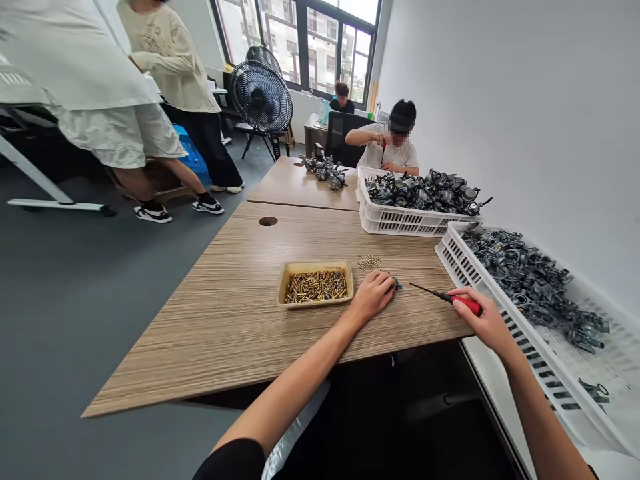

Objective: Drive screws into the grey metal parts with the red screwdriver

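Note:
My right hand [484,317], at the table's right edge, is closed around the red and black handle of a screwdriver [466,305]. Its thin dark shaft points left, towards my other hand. On the tabletop, my left hand [374,293] curls its fingers over a small dark blue-green part [397,283], mostly hidden beneath them. Just beyond those fingers lies a loose pile of small brass-coloured screws [369,263]. Left of the hand stands a beige tray [281,291] holding many more small brass-coloured pieces.
A white basket [400,227] of metal carburetors stands at the far right of the table [220,293]; another white basket [493,287] of dark metal parts is by my right arm. Several carburetors [325,171] lie farther back. A person [395,140] works opposite; two people stand left, near a fan [261,97].

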Motion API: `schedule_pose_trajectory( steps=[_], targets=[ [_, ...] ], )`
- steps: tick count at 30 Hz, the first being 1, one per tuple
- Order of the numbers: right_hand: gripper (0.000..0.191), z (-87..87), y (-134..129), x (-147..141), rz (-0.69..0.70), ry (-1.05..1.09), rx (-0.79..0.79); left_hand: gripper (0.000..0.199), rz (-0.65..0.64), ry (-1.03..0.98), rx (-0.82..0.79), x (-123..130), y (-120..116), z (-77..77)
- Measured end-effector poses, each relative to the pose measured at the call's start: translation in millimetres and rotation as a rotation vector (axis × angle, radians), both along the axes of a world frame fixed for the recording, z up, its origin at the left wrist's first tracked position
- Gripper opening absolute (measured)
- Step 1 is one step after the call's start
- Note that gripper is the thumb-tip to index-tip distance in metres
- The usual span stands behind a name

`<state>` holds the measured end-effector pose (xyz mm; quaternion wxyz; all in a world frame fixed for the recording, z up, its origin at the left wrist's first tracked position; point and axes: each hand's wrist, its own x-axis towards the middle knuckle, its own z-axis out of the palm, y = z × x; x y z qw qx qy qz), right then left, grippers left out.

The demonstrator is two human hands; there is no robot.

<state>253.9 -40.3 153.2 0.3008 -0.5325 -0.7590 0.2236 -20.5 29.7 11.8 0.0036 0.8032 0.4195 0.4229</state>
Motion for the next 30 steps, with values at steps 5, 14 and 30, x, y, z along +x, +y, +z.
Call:
schedule_pose_trajectory(
  steps=[5,14,30],
  targets=[
    [0.027,14.0,8.4,-11.7,0.128,-0.116,0.041,0.009,0.013,0.025,0.014,-0.4,0.6,-2.4],
    [0.034,6.3,11.7,-5.0,0.277,-0.151,0.019,0.012,-0.029,-0.025,-0.017,-2.5,2.9,-2.4],
    [0.034,1.4,17.2,-14.4,0.245,-0.162,0.046,0.013,-0.028,0.003,-0.109,-0.8,3.3,6.5]
  ],
)
